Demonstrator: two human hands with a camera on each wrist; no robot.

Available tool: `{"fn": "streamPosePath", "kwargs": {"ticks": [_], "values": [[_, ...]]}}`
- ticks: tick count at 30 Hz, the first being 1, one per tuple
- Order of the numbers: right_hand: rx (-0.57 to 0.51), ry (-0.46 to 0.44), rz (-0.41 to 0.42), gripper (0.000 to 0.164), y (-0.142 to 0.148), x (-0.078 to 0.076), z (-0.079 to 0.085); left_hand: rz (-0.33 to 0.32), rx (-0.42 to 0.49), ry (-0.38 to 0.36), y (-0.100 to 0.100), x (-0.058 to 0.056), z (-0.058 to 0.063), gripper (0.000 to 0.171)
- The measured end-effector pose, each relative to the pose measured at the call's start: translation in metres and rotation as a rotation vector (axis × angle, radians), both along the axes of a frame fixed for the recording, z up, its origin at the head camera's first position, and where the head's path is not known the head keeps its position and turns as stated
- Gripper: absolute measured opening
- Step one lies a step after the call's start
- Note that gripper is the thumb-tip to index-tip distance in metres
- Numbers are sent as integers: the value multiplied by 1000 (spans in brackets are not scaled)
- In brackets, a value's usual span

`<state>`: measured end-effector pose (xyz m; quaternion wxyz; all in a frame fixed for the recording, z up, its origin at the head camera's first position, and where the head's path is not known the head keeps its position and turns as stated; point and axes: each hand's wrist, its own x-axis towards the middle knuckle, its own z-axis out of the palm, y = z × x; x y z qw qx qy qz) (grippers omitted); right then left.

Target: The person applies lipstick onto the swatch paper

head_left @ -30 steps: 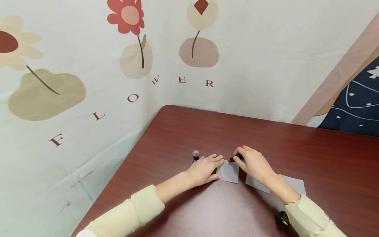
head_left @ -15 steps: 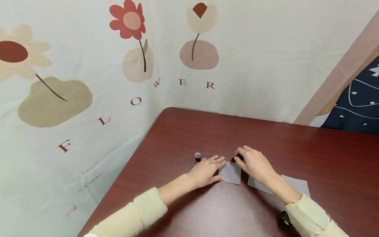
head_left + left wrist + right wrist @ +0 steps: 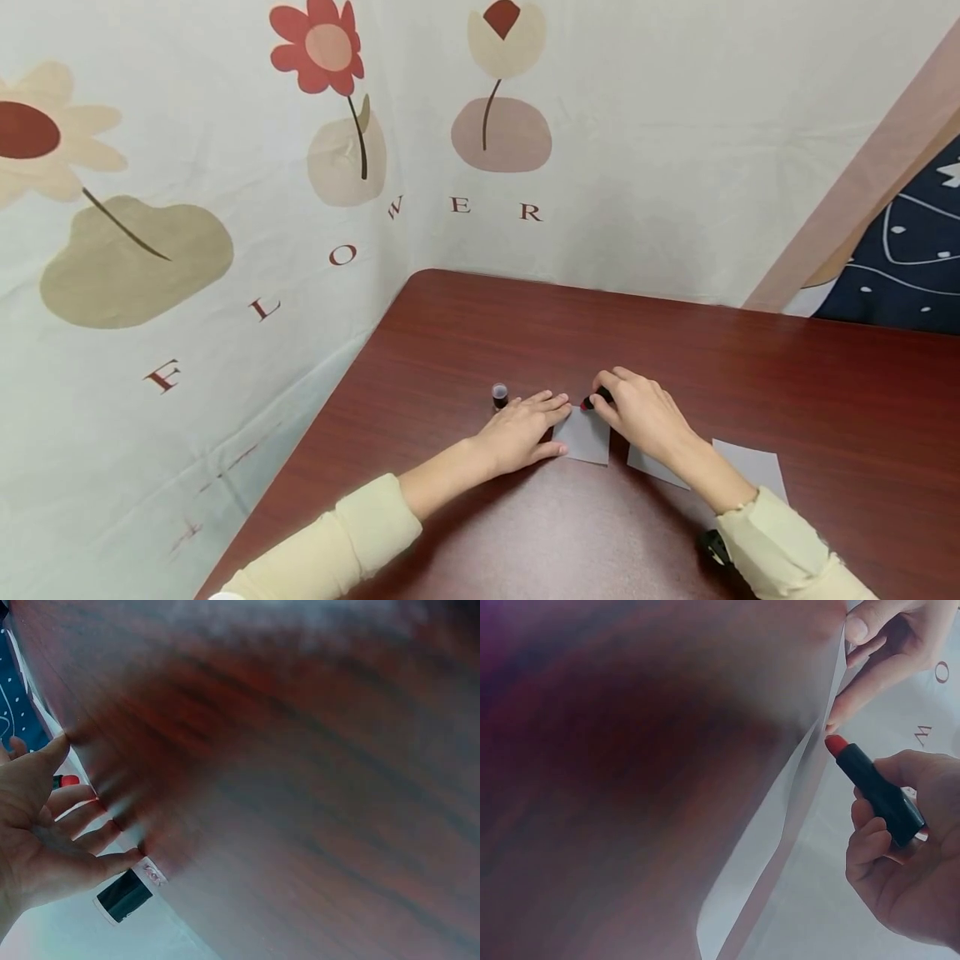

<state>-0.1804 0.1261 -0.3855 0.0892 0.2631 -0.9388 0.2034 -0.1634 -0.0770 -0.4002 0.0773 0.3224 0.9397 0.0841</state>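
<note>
My right hand (image 3: 645, 412) grips a lipstick with a black tube (image 3: 881, 791), fingers and thumb curled round it. Its red tip points down at the far edge of a small grey-white square of paper (image 3: 585, 437); whether it touches cannot be told. On the left side of that paper rests my left hand (image 3: 517, 433), palm down with its fingers stretched out. Just beyond the left hand stands the lipstick's cap (image 3: 500, 396), dark below and clear on top. The left wrist view also has this cap (image 3: 124, 896), close to the little finger.
Two more paper pieces lie to the right, one sheet (image 3: 652, 468) partly under the right wrist and another sheet (image 3: 750, 467) beyond the forearm. A small black object (image 3: 716, 546) sits beside the right sleeve. Printed cloth (image 3: 637, 167) backs the brown table (image 3: 465, 333).
The head view has shifted slightly. The lipstick tip has moved only a little along the paper's far edge, and the left hand keeps its place.
</note>
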Motion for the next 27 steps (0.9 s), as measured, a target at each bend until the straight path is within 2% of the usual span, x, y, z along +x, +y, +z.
{"fn": "streamPosePath", "kwargs": {"ticks": [16, 27], "values": [[17, 18, -9, 4, 0, -1, 0, 5, -18, 20, 2, -2, 0, 57], [43, 13, -20, 4, -3, -2, -1, 17, -19, 0, 1, -3, 0, 57]]}}
